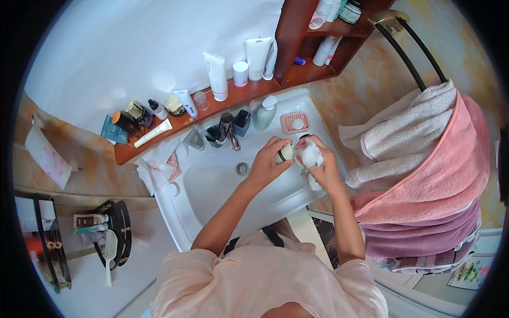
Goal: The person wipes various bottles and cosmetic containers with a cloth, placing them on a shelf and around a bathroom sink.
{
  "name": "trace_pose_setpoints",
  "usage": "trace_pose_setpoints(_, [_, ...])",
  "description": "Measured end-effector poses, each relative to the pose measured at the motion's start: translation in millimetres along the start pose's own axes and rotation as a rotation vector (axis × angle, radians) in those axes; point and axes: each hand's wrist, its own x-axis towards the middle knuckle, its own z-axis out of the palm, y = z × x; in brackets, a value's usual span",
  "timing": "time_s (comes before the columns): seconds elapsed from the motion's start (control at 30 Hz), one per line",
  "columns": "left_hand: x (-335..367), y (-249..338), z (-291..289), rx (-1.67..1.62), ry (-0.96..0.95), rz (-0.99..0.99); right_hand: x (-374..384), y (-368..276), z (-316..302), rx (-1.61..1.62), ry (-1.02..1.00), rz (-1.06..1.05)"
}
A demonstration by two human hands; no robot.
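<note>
Above the right part of the white sink (203,197), both hands work close together. My left hand (264,165) is closed round a small pale jar (286,152) with a dark band, tilted toward the right hand. In my right hand (328,168) is a crumpled white cloth (312,156), pressed near the jar's end, with a part hanging below the fingers. Something dark shows at the right fingertips; I cannot make out what it is. Just beyond the hands, a pink soap dish (289,129) and a pale green pump bottle (263,117) stand on the sink's rim.
The faucet (226,125) rises from the sink's back edge beside a dark cup (242,125). Behind runs a reddish wooden shelf (212,107) with several tubes and bottles. Pink towels (424,180) hang at the right. Lower left, a black corner rack (123,233) holds a hairbrush (110,248).
</note>
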Motion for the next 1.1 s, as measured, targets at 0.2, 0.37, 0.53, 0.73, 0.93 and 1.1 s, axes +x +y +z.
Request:
trace_pose_setpoints(0.2, [-15, 10, -3, 0.108, -0.046, 0.012, 3, 9, 15, 0.125, 0.023, 0.051])
trace_pose_setpoints(0.37, [-34, -7, -4, -0.022, 0.047, -0.068, -14, 4, 22, 0.023, -0.061, 0.005])
trace_pose_setpoints(0.53, [-33, -9, -2, -0.073, 0.023, -0.093, -8, 14, 21, 0.067, -0.060, 0.102])
trace_pose_setpoints(0.73, [-33, -1, -3, -0.994, 0.156, -0.583, -23, 30, 21, 0.134, 0.152, 0.188])
trace_pose_setpoints(0.93, [-11, 1, 5, -1.274, 0.188, -0.678, 10, -5, 43, 0.059, 0.227, 0.040])
trace_pose_setpoints(1.1, [-5, -20, 7, -1.217, 0.303, -0.719, -11, -23, 57, -0.433, -0.053, -0.308])
